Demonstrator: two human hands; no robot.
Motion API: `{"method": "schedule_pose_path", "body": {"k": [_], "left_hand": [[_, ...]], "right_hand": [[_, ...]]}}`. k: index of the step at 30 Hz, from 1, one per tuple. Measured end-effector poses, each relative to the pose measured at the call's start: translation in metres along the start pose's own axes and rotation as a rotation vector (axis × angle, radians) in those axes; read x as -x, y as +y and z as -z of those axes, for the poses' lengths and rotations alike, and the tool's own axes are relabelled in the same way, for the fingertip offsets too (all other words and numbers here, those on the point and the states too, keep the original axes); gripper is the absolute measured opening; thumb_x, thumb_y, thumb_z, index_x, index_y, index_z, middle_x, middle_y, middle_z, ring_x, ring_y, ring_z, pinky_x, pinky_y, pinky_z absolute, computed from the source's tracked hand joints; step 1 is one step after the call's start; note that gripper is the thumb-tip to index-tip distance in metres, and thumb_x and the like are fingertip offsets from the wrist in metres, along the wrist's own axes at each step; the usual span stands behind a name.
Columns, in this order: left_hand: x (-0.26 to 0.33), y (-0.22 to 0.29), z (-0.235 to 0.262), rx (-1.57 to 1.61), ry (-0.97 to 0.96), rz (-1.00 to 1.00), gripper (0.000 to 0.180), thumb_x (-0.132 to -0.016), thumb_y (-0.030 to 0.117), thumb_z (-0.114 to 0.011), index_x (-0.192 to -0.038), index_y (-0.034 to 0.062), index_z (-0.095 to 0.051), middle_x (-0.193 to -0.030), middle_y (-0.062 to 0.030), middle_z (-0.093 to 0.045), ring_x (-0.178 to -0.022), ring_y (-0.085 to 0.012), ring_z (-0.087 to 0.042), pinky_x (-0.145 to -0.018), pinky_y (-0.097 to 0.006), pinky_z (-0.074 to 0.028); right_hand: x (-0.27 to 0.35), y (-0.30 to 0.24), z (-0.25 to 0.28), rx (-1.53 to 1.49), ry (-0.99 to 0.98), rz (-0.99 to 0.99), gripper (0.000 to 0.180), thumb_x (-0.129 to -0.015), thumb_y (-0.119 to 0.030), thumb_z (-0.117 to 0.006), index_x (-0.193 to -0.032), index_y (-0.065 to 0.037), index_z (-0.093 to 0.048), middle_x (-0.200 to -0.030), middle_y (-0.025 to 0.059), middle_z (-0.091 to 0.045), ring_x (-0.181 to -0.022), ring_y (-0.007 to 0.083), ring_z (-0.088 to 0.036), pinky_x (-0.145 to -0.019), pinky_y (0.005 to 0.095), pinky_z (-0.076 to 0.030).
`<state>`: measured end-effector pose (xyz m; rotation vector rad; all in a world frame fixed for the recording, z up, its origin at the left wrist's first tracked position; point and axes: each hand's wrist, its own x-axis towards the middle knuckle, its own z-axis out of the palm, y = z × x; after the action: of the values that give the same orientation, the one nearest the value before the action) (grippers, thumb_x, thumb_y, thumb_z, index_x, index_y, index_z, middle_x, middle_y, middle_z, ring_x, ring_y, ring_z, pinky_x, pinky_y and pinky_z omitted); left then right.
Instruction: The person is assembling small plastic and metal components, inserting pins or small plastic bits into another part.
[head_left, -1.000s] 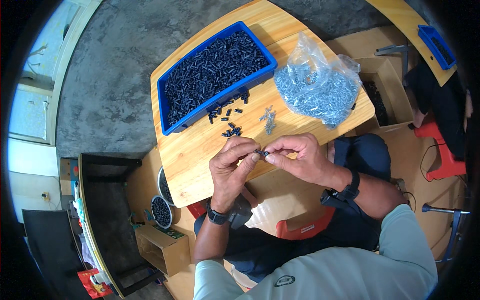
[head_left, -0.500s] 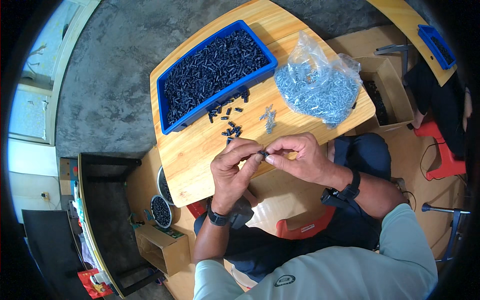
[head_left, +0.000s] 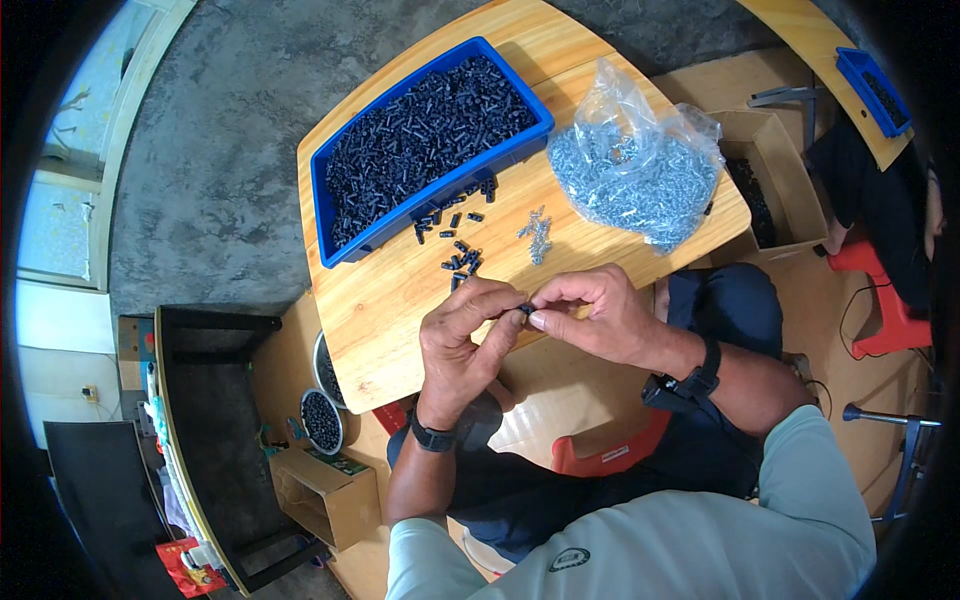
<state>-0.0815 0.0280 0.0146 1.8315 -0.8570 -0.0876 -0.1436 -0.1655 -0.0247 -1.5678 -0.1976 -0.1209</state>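
Both of my hands meet over the near edge of the wooden table. My left hand [head_left: 467, 335] pinches a small black plastic piece [head_left: 525, 309] between thumb and fingertips. From the other side, the thumb and forefinger of my right hand [head_left: 598, 315] close on the same piece; anything smaller between them is hidden. Just beyond lie several loose black pieces [head_left: 460, 260] and a little pile of small silver metal parts [head_left: 539, 240]. Farther back stands a blue bin [head_left: 398, 238] full of black pieces, beside a clear plastic bag [head_left: 640, 180] of silver metal parts.
The wooden table [head_left: 380, 340] reaches close to my lap. A cardboard box [head_left: 800, 190] with dark contents sits on the floor at right, near a red stool [head_left: 870, 300] and another person's dark-clothed leg. Metal bowls [head_left: 322, 422] of dark pieces and an open carton [head_left: 325, 500] are at lower left.
My hands stay almost in place, still pinching the black piece together. The table and its contents appear shifted very slightly in the picture.
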Motion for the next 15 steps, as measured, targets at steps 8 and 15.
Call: {"method": "schedule_pose_path", "body": {"k": [8, 15], "left_hand": [[0.0002, -0.0016, 0.0026, 0.039, -0.042, 0.014, 0.013, -0.087, -0.004, -0.070, -0.100, -0.0059, -0.070, -0.099, -0.0149, -0.067, -0.080, -0.0180, -0.068, -0.070, -0.028, -0.057], [0.0024, -0.0040, 0.0027, 0.169, -0.034, 0.062, 0.012, -0.090, -0.004, -0.067, -0.101, -0.0073, -0.069, -0.099, -0.0146, -0.065, -0.080, -0.0185, -0.069, -0.071, -0.028, -0.057]], "right_hand": [[0.0007, -0.0016, -0.0010, -0.010, 0.008, -0.010, 0.014, -0.089, -0.006, -0.071, -0.099, 0.003, -0.072, -0.089, 0.0092, -0.074, -0.081, 0.0094, -0.069, -0.071, 0.0253, -0.056], [-0.0001, -0.0015, -0.0004, 0.003, 0.019, 0.044, 0.013, -0.089, -0.005, -0.070, -0.098, 0.004, -0.072, -0.090, 0.0104, -0.075, -0.083, 0.0120, -0.071, -0.074, 0.0272, -0.057]]}}
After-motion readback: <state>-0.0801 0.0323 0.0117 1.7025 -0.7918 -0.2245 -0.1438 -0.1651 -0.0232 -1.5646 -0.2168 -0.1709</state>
